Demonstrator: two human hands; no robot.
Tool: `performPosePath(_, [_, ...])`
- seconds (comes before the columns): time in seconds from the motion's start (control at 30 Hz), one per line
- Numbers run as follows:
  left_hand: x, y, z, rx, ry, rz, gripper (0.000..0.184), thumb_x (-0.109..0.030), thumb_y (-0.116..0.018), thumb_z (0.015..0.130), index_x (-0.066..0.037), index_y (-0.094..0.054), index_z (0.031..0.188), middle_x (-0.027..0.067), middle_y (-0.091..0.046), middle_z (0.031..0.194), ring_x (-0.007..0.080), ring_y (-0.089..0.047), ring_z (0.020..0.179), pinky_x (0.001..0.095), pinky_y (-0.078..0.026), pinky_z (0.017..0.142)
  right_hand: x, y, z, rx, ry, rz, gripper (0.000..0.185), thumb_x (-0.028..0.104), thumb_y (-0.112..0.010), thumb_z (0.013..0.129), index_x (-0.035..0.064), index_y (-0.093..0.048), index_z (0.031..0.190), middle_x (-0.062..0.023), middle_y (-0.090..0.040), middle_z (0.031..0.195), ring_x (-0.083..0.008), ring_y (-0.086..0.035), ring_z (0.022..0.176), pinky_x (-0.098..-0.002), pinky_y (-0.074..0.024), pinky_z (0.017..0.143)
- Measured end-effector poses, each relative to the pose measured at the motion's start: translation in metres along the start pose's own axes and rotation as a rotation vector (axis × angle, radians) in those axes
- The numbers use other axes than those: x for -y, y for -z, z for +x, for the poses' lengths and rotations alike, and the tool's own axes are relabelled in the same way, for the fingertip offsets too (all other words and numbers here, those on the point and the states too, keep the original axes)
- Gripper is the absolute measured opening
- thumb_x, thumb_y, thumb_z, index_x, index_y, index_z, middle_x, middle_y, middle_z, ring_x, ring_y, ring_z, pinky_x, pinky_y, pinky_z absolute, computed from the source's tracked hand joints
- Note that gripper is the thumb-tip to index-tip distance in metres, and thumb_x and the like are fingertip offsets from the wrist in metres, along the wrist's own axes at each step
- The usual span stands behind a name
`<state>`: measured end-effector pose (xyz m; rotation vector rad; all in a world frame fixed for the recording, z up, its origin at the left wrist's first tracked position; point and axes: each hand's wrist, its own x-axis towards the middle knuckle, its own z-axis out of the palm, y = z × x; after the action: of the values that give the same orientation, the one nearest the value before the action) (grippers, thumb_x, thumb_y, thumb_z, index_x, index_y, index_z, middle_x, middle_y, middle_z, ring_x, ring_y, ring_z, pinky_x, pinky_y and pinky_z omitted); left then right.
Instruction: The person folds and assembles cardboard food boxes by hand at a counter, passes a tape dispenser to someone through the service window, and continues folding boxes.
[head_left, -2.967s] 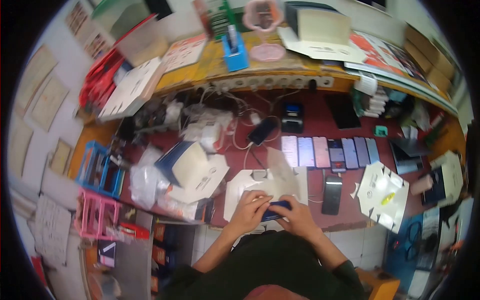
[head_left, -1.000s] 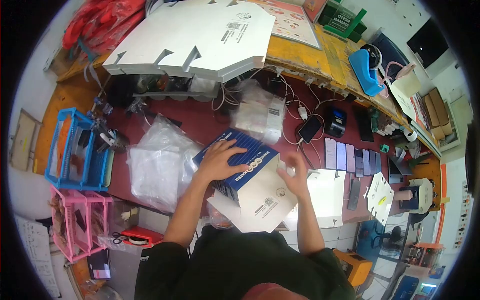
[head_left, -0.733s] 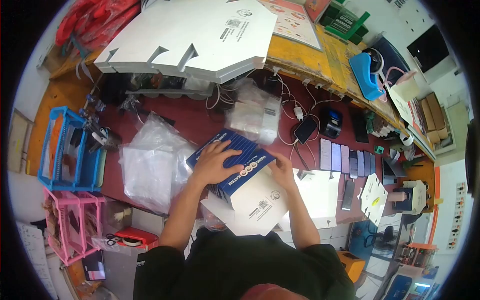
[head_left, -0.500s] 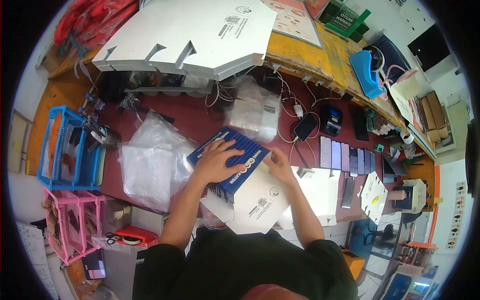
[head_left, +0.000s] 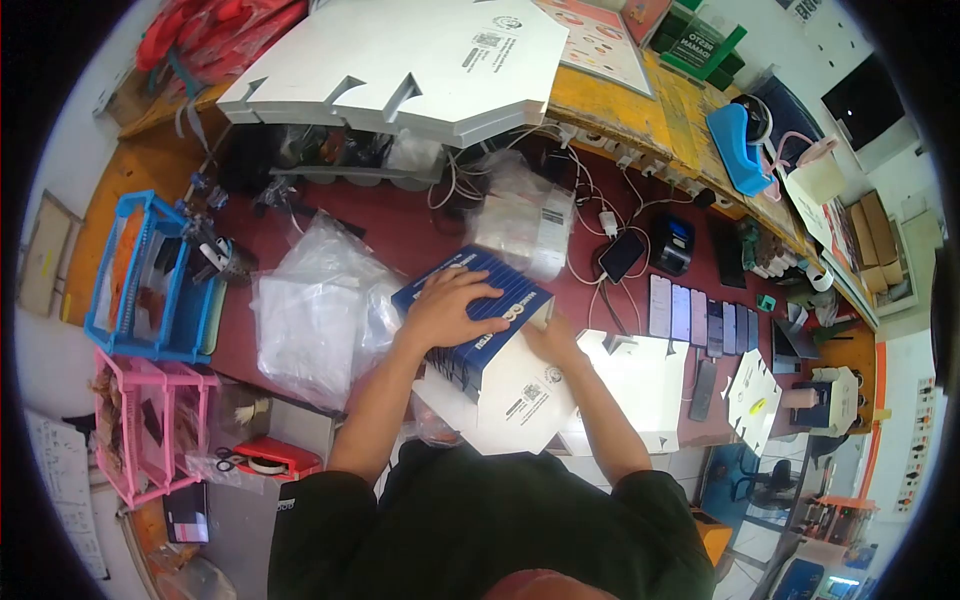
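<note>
My left hand (head_left: 450, 312) lies with spread fingers on the top of a dark blue striped box (head_left: 512, 290) with lettering. The box sits at a slant on the dark red table, its white printed flap (head_left: 525, 400) hanging open towards me. At the box's right end is my right hand (head_left: 548, 340), its fingers partly inside the opening and hidden by the box edge. Clear plastic bags (head_left: 315, 325) lie left of the box. A flat white box sheet (head_left: 635, 390) rests to the right of my right forearm.
Several phones (head_left: 660, 305) stand in a row at the right, near a black device (head_left: 672, 245) and cables. Another cut white sheet (head_left: 752, 397) lies beyond. Blue (head_left: 150, 280) and pink racks (head_left: 160, 425) are at the left. Stacked white sheets (head_left: 400, 65) overhang the wooden shelf (head_left: 690, 130).
Three seconds ago both hands held a small blue item; now they are at the blue box, farther left. Lately my right hand has moved from beside the box's end into its opening.
</note>
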<state>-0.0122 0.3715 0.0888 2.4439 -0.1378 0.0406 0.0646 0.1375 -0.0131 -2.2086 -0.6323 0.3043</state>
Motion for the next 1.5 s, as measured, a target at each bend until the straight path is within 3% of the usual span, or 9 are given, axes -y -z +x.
performPosePath(0.1, [0.008,-0.005,-0.003,-0.125,-0.029,-0.140,0.048,-0.037,-0.079,0.069,-0.010,-0.067,0.107,0.0110,-0.056,0.127,0.0339,-0.045,0.124,0.0424,-0.034,0.103,0.008,-0.008,0.003,-0.055,-0.075,-0.070,0.045,0.033,-0.065,0.077,0.0084,-0.061,0.115,-0.0185,-0.064,0.108,-0.0367,-0.058,0.104,-0.0440,-0.0421,0.094])
performPosePath(0.17, [0.010,-0.008,-0.010,-0.642,-0.133,-0.112,0.046,-0.030,-0.079,0.069,-0.008,-0.066,0.107,0.0136,-0.055,0.127,0.0357,-0.044,0.124,0.0422,-0.035,0.102,0.007,-0.011,0.004,-0.061,-0.109,-0.121,0.046,0.036,-0.066,0.076,0.0094,-0.062,0.114,-0.0181,-0.065,0.107,-0.0367,-0.058,0.103,-0.0451,-0.0417,0.094])
performPosePath(0.3, [-0.003,-0.039,-0.066,-0.782,0.066,-0.323,0.105,-0.030,-0.085,0.060,-0.003,-0.027,0.143,0.0295,-0.033,0.141,0.0463,-0.033,0.130,0.0501,-0.026,0.109,-0.005,0.001,0.004,0.039,-0.031,-0.165,0.056,0.037,-0.070,0.072,0.0044,-0.059,0.116,-0.0193,-0.064,0.108,-0.0378,-0.055,0.106,-0.0475,-0.0383,0.097])
performPosePath(0.53, [0.000,-0.078,-0.129,-0.286,0.392,-0.273,0.128,-0.026,-0.085,0.060,-0.005,0.006,0.148,0.0335,-0.023,0.145,0.0472,-0.025,0.135,0.0576,-0.023,0.108,0.001,0.036,0.000,0.413,-0.090,-0.107,0.057,0.026,-0.077,0.070,0.0022,-0.059,0.119,-0.0208,-0.058,0.119,-0.0333,-0.056,0.109,-0.0405,-0.0412,0.097])
performPosePath(0.83, [-0.006,-0.069,-0.120,-0.290,0.460,-0.315,0.115,-0.026,-0.082,0.065,-0.007,-0.005,0.149,0.0310,-0.028,0.144,0.0448,-0.034,0.132,0.0547,-0.027,0.107,-0.011,0.029,0.013,0.384,-0.039,0.095,0.058,0.025,-0.077,0.072,0.0048,-0.058,0.123,-0.0188,-0.061,0.117,-0.0285,-0.057,0.106,-0.0375,-0.0432,0.092])
performPosePath(0.9, [-0.023,-0.053,-0.112,-0.508,0.329,-0.049,0.107,-0.028,-0.082,0.066,-0.008,-0.016,0.149,0.0308,-0.028,0.145,0.0445,-0.036,0.130,0.0552,-0.028,0.106,0.003,0.049,0.012,0.195,0.255,0.207,0.071,0.024,-0.074,0.076,0.0059,-0.044,0.138,-0.0183,-0.053,0.131,-0.0233,-0.055,0.113,-0.0343,-0.0426,0.093])
performPosePath(0.93, [-0.026,-0.043,-0.103,-0.678,0.191,-0.053,0.081,-0.028,-0.080,0.069,-0.006,-0.043,0.138,0.0268,-0.038,0.141,0.0419,-0.040,0.128,0.0519,-0.030,0.106,-0.004,0.054,0.023,0.312,0.151,0.458,0.072,0.024,-0.066,0.087,0.0053,-0.029,0.145,-0.0169,-0.047,0.138,-0.0195,-0.048,0.123,-0.0319,-0.0389,0.099])
performPosePath(1.07, [-0.021,-0.030,-0.085,-0.598,0.139,-0.128,0.041,-0.025,-0.077,0.072,-0.002,-0.069,0.105,0.0187,-0.057,0.126,0.0367,-0.046,0.125,0.0428,-0.036,0.104,0.003,0.054,0.035,0.297,0.181,0.726,0.050,0.022,-0.048,0.099,0.0014,-0.034,0.143,-0.0129,-0.052,0.132,-0.0167,-0.052,0.115,-0.0304,-0.0399,0.100])
performPosePath(1.5, [-0.010,-0.031,-0.082,-0.593,0.126,-0.091,0.026,-0.019,-0.073,0.077,-0.004,-0.072,0.099,0.0179,-0.064,0.114,0.0359,-0.053,0.116,0.0411,-0.042,0.098,-0.005,0.016,0.056,0.178,0.121,0.800,0.018,0.014,-0.054,0.096,0.0009,-0.059,0.107,-0.0015,-0.062,0.091,-0.0064,-0.053,0.081,-0.0235,-0.0450,0.071])
